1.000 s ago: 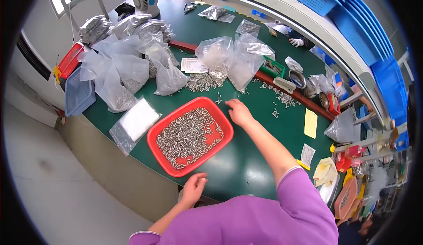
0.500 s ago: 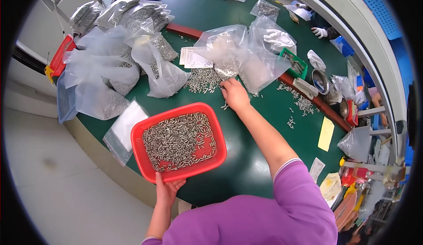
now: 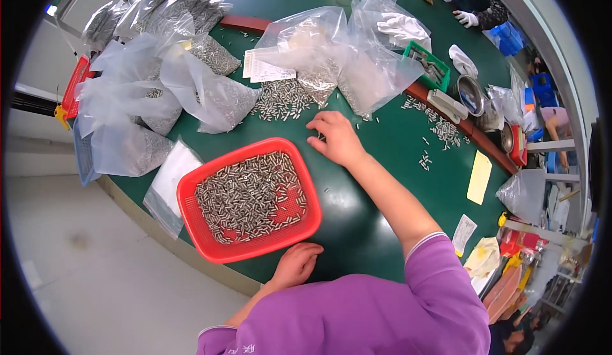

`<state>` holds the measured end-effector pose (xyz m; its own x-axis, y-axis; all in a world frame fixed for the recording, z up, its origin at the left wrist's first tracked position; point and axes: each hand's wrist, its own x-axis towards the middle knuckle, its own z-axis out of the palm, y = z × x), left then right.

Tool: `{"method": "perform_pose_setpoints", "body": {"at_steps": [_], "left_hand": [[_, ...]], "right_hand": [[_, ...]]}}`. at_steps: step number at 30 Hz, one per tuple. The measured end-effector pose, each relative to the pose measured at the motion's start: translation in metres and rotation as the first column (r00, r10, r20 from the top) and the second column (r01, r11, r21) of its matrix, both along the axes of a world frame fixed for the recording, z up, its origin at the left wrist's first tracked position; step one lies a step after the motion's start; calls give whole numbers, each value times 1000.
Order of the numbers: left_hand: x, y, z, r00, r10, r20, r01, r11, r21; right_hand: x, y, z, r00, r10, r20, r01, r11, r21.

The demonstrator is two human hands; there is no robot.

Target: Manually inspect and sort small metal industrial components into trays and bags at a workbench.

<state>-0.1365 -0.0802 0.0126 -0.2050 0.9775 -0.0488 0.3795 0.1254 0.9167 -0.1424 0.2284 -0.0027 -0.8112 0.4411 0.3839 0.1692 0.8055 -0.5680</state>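
Observation:
A red plastic basket (image 3: 254, 255) holds a layer of small metal pins (image 3: 245, 195). Beside its lower right edge is my left hand (image 3: 298, 266), apart from the rim, fingers loosely bent and nothing seen in them. My right hand (image 3: 336, 139) is over the green table just beyond the basket's upper right corner. Its fingers curl down toward the thumb, and a small metal pin shows between them; the palm is hidden. A heap of loose metal pins (image 3: 284, 102) lies beyond, next to an opened clear bag (image 3: 317, 81) of pins.
Filled plastic bags (image 3: 223, 103) crowd the left, beside a flat white packet (image 3: 172, 186). A red-brown bar (image 3: 417, 91) crosses the table, with a green tray (image 3: 440, 74) and scattered pins nearby. A yellow card (image 3: 479, 176) lies right. Another person's gloved hand (image 3: 466, 18) is far right.
My left hand has let go of the basket's near edge and moved right. My right hand has drawn slightly back from the heap, its fingers more curled. The whole view has shifted a little.

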Motion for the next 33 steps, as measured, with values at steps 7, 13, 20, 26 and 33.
{"method": "perform_pose_setpoints", "body": {"at_steps": [7,13,20,26,33], "left_hand": [[1,46,12,966,-252,-52,256,956,144],[0,109,39,959,-262,-108,280,934,223],[-37,175,53,961,39,-274,-37,999,10],[-103,225,42,831,549,-87,-546,836,55],[-200,312,70,851,475,224,-482,876,-25]], "right_hand": [[46,-17,-6,998,8,58,-7,1000,-16],[117,-3,0,989,-97,110,93,995,42],[121,23,39,920,-389,51,392,919,-40],[48,66,50,813,-577,-73,563,812,-153],[29,85,55,770,-617,-163,448,705,-550]]}}
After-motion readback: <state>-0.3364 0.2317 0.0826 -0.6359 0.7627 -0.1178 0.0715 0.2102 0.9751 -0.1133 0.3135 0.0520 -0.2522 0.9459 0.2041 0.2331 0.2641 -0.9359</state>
